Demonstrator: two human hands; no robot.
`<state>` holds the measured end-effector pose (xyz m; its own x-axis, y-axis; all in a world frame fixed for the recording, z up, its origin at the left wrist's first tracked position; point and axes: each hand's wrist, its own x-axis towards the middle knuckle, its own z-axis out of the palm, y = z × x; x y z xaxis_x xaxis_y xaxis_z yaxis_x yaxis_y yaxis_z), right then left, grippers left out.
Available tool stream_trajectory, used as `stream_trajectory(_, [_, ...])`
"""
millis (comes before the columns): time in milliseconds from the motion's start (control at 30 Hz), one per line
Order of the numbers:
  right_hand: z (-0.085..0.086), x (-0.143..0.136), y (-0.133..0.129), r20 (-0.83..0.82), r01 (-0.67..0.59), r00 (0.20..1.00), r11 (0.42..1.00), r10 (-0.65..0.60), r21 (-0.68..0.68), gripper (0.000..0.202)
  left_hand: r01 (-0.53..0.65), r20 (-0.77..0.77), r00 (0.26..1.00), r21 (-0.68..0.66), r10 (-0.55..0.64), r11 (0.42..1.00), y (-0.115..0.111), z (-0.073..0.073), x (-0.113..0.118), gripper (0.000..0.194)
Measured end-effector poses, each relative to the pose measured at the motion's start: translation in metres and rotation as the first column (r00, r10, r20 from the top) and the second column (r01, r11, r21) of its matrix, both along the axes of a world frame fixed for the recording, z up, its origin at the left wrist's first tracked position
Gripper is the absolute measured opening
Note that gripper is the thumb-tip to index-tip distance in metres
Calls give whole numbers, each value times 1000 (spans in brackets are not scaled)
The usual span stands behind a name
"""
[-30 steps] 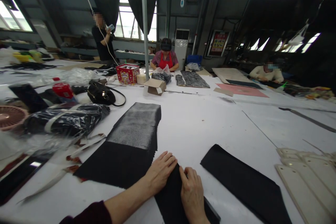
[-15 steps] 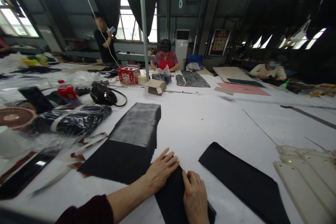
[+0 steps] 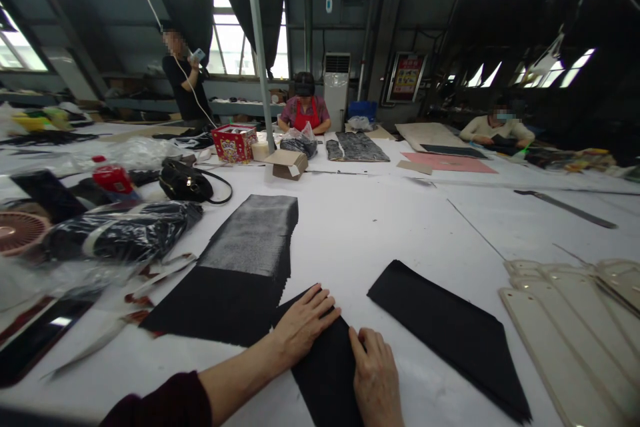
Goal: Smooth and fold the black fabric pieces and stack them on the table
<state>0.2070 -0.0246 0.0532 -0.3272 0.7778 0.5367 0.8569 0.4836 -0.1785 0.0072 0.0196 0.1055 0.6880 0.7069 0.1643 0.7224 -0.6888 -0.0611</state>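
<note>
My left hand (image 3: 306, 325) lies flat, fingers stretched, across a piece of black fabric (image 3: 327, 373) in front of me on the white table. At the right edge of this piece is my right hand (image 3: 374, 367), its fingers curled and the thumb against the edge, pinching it. The fabric's near end runs out of the picture. Just left of it lies a stack of black pieces (image 3: 215, 303) whose far part has a grey, fuzzy face. To the right rests a second black stack (image 3: 445, 333), apart from my hands.
Beige panels (image 3: 555, 340) are stacked at the right, with a dark strap (image 3: 570, 208) beyond. On the left are a plastic-wrapped bundle (image 3: 125, 230), a black handbag (image 3: 185, 181), a red bottle (image 3: 113, 180) and a pink fan (image 3: 23, 232). Co-workers are across the table.
The view has turned slightly right, so the surroundings sit further left. A dark fabric corner beside my right hand no longer shows. Both hands stay on the same piece.
</note>
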Motion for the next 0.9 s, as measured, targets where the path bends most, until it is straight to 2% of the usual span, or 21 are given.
stream_trajectory(67, [0,4,-2,-2,-5,1000,1000,5,3,40,32,-4,999,-11,-32,999,-1,-2,3,42])
stream_trajectory(233, [0,13,-8,5,-6,1000,1000,6,-5,41,28,11,1000,-25,-28,999,-9,-3,9,47])
stream_trajectory(400, [1,24,-15,-6,-35,999,999,35,-7,42,41,31,999,-35,-40,999,-13,4,15,46])
stream_trajectory(633, [-1,38,-20,-25,-86,996,996,86,24,44,60,44,998,-142,-54,988,-19,12,27,45])
stream_trajectory(800, [-2,46,-23,-1,-103,995,995,103,-12,45,24,22,1000,-117,-22,993,-26,12,36,48])
stream_trajectory(900, [-1,51,-26,-1,-118,993,993,118,-24,43,51,25,999,-100,-48,994,-27,11,40,45])
